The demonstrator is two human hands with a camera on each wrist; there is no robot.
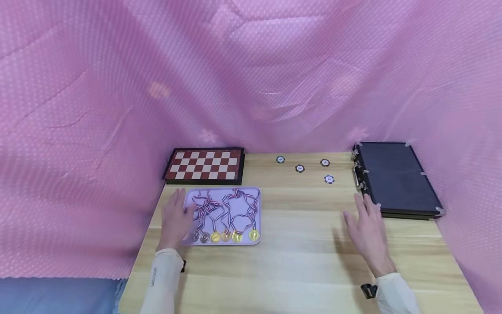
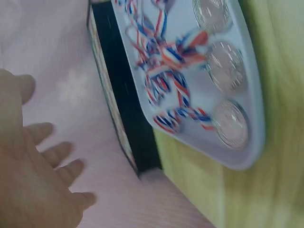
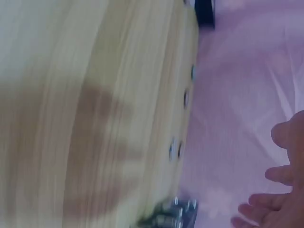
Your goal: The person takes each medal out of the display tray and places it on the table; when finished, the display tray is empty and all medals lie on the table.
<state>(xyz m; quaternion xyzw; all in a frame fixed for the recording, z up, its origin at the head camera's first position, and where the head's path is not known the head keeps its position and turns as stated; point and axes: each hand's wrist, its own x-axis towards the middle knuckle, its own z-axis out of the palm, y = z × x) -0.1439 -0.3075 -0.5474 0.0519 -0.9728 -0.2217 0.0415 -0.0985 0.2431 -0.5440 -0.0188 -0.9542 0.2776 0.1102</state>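
My left hand [image 1: 175,222] is held over the left end of a pale lilac tray [image 1: 256,209], fingers extended and nothing in them. In the tray lie several medals, gold ones such as this medal [image 1: 254,235] and darker ones at the left, with striped ribbons [image 2: 161,52] in red, white and blue heaped behind them. My right hand [image 1: 368,235] hovers above the table at the right, fingers spread, holding nothing. Its fingertips overlap the near left corner of a black case [image 1: 400,179] with metal latches and a handle.
A folding chessboard [image 1: 204,165] in brown and cream squares sits behind the tray. Several poker chips, including a dark-edged chip [image 1: 329,179], lie scattered at the back of the wooden table [image 1: 298,257]. Pink sheeting [image 1: 259,78] hangs around the back and sides.
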